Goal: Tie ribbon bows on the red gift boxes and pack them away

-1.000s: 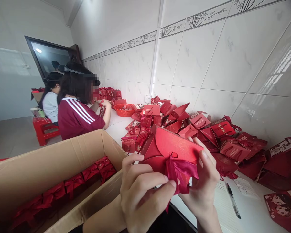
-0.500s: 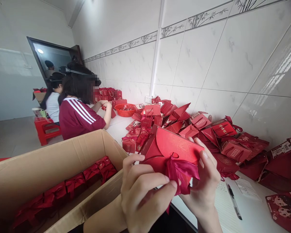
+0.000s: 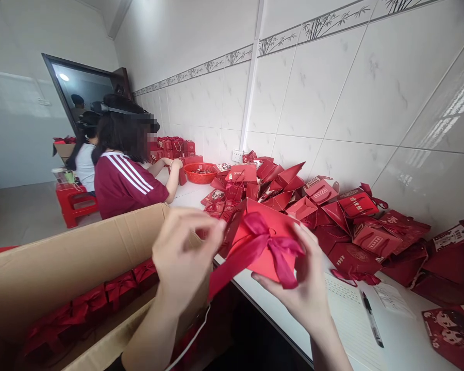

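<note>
Since the frame half a second ago, our left hand [image 3: 187, 252] has drawn away to the left of the red gift box [image 3: 255, 263], and the satin ribbon [image 3: 268, 239], bunched under our fingers then, now spreads as a bow across the box's face. The box itself sits in our right hand [image 3: 294, 273], raised over the edge of the white table [image 3: 189, 198], with the thumb under its lower edge and the fingers along its right edge, a firm hold. Our left hand is motion-blurred, its thumb and fingers curled toward each other; we cannot tell whether they pinch anything. One long ribbon tail slants down from the bow to beside our left wrist, where its end is hard to make out. The box is smooth stiff card with overlapping curved flaps. Left of it stands a corrugated cardboard carton [image 3: 81, 252], cut off by the frame; the ribboned boxes [image 3: 119, 288] inside are partly hidden by its near wall, and our hand now covers those at its far end. A thin white cord [image 3: 193, 340] shows below the box. Behind and right of the box lies a jumbled pile of red card boxes [image 3: 320, 193], overlapping too much to count. Farther beyond it, a red plastic basket [image 3: 199, 178] holds small pieces we cannot identify.
</note>
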`<state>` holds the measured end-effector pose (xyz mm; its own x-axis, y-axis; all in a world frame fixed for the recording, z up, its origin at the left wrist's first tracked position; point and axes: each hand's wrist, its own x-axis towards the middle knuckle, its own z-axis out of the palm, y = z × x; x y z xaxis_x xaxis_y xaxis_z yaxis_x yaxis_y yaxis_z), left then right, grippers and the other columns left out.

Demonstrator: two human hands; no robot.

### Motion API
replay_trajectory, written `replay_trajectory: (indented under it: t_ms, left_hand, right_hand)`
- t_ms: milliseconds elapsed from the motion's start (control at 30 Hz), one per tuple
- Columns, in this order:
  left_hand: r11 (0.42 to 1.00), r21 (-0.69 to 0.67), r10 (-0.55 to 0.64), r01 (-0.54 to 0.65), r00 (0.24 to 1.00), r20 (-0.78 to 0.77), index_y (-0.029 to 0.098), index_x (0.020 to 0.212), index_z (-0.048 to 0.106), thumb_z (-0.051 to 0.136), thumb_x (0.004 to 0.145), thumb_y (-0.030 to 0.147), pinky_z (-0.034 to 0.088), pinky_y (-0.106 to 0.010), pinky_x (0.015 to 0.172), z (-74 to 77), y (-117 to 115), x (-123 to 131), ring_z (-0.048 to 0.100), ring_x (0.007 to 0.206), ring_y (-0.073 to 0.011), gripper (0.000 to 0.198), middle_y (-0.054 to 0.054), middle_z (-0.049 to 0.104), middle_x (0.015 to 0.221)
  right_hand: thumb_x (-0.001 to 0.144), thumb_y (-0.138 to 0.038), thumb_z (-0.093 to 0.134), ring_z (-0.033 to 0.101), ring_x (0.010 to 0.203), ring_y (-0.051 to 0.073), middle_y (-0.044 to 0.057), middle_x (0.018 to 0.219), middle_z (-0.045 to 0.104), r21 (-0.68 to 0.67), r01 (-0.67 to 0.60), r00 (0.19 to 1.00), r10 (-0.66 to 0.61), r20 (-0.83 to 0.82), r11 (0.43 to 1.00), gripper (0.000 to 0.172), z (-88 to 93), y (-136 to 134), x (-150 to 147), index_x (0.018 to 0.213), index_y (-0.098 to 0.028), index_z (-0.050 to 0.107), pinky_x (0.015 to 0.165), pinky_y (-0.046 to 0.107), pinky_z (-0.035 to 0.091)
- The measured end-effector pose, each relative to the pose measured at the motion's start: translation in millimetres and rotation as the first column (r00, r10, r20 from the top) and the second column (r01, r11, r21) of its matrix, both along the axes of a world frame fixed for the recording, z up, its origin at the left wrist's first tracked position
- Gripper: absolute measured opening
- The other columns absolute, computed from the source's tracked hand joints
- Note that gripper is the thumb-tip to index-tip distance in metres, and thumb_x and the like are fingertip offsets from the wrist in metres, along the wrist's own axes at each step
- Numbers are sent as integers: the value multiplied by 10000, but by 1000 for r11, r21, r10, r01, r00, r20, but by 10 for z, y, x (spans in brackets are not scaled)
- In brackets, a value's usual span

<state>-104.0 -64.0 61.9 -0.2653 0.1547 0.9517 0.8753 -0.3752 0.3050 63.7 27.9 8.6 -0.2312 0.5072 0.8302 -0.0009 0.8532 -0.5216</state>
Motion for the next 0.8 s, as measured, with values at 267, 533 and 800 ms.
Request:
replay_trajectory:
  t_ms: [267,533,800]
  left_hand:
    - [868,-413,-203,274,957,208,234,963,665,539,851,287,503,-287,789,-23,-48,-333,610,914,-168,177,-39,646,1027]
    - [766,-557,-202,320,943,264,248,1073,613,528,855,322,504,-297,816,-94,-84,-262,568,1035,-193,246,-52,577,1170]
    - [653,-695,-150,299,952,268,236,1059,562,484,876,386,490,-313,811,53,-174,-339,609,866,-166,250,-13,631,908]
  right_hand:
    - [858,-633,309,651,968,257,110,995,692,-706,-694,671,486,-560,144,561,-31,-10,-354,1003,-187,616,785,505,549]
    - [801,-591,511,643,993,195,79,1087,673,-638,-718,577,274,-769,-278,488,-42,-44,-363,1050,-185,621,900,383,511]
    - [676,-551,672,642,982,258,72,1024,694,-700,-689,662,227,-714,-191,449,-99,-29,-332,970,-215,633,831,430,545]
